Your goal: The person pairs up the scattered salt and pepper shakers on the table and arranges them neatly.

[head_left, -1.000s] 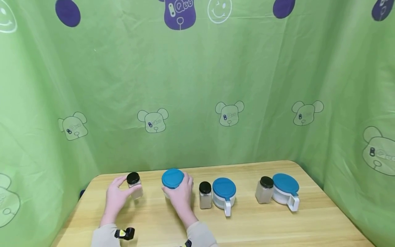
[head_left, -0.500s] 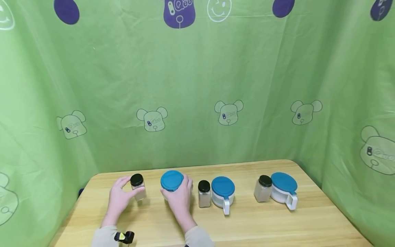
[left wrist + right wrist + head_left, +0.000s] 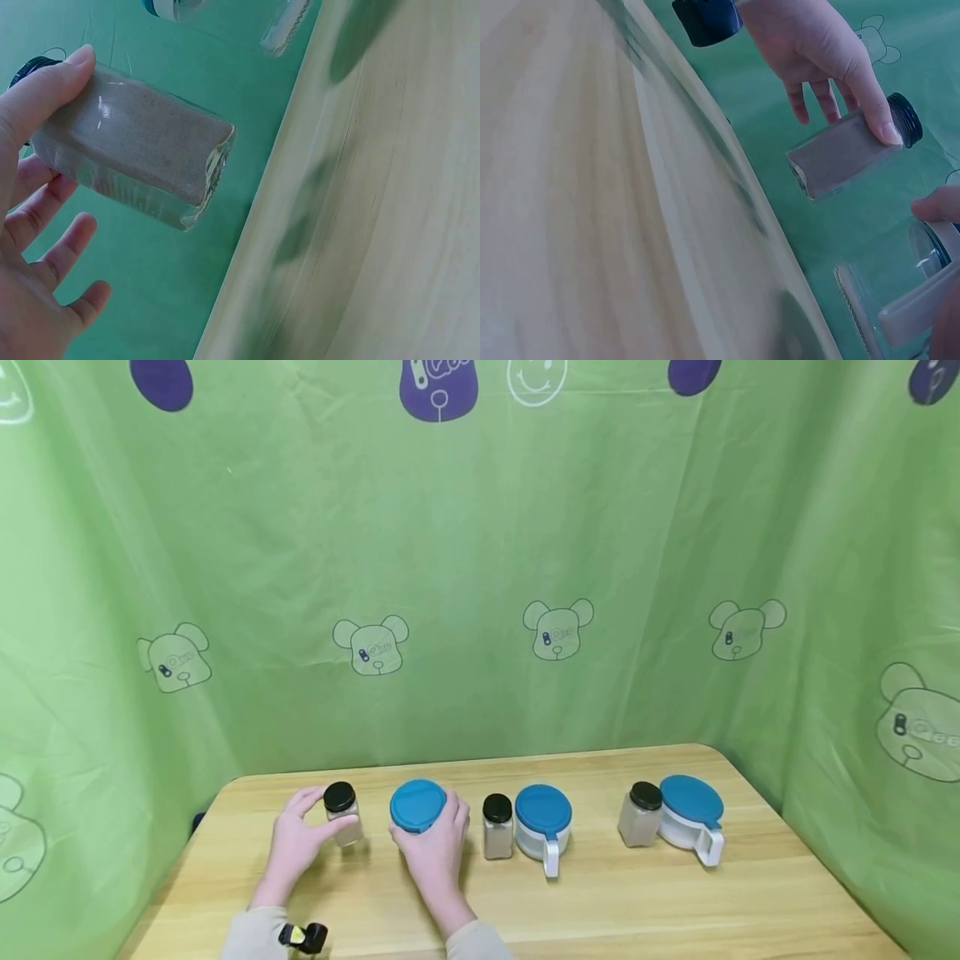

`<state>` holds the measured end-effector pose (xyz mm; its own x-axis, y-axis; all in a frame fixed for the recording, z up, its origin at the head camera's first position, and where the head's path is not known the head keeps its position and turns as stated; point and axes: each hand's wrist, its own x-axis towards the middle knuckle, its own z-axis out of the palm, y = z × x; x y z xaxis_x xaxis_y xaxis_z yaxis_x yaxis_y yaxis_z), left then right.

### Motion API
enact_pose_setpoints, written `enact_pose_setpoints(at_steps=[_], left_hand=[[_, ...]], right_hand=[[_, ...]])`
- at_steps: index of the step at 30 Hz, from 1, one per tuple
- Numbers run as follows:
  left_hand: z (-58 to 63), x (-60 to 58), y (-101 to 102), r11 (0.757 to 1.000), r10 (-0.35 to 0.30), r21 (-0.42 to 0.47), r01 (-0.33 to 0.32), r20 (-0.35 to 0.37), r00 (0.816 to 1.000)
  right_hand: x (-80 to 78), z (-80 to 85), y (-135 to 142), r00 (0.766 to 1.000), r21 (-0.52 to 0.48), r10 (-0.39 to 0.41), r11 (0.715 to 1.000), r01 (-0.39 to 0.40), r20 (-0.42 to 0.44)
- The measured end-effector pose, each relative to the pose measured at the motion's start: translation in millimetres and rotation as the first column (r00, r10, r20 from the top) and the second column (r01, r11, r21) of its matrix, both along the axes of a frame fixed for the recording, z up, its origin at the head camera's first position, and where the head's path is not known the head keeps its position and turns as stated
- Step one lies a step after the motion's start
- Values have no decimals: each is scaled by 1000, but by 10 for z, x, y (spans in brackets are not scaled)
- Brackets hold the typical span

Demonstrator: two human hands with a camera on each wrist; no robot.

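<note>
My left hand (image 3: 294,843) pinches a small square glass jar (image 3: 135,142) near its black lid (image 3: 340,796), thumb on one side and fingers on the other. Greyish-brown powder fills much of this jar, and in both wrist views it hangs above the table, a little tilted. To its right, my right hand (image 3: 438,852) grips a round clear seasoning jar (image 3: 881,274) from above, around its blue lid (image 3: 417,805). A pale handle (image 3: 919,304) shows on that jar in the right wrist view. Its base also appears raised off the wood.
Right of my hands stand a black-lidded jar (image 3: 498,837) and a blue-lidded jar (image 3: 543,810) with a white handle. Farther right, another black-lidded jar (image 3: 640,822) stands beside another blue-lidded jar (image 3: 690,802). A green curtain (image 3: 465,710) hangs behind the wooden table (image 3: 600,910).
My left hand has moved right with the black-lidded jar, closer to the other hand. The blue-lidded jar in my right hand has shifted slightly toward me.
</note>
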<state>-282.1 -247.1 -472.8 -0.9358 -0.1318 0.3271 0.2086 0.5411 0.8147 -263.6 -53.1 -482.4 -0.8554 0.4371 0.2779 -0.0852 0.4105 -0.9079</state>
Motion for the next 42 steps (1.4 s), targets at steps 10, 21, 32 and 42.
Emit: enact_pose_setpoints(at_steps=[10,21,32,42], left_hand=[[2,23,70,999,-34,2,34,-44,998],[-8,57,118,999,-46,2,46,-26,999],[-1,70,157,998,-59,-4,58,-18,998],[10,72,154,998,-64,9,64,13,998]], right_hand=[[86,-50,-42,1000,-12,0,1000,0,-11],[129,-79,-6,1000,-11,-7,1000,7,14],[133,-105,52,1000,0,-6,1000,6,30],[133,-121,59,999,27,-17,999,16,44]])
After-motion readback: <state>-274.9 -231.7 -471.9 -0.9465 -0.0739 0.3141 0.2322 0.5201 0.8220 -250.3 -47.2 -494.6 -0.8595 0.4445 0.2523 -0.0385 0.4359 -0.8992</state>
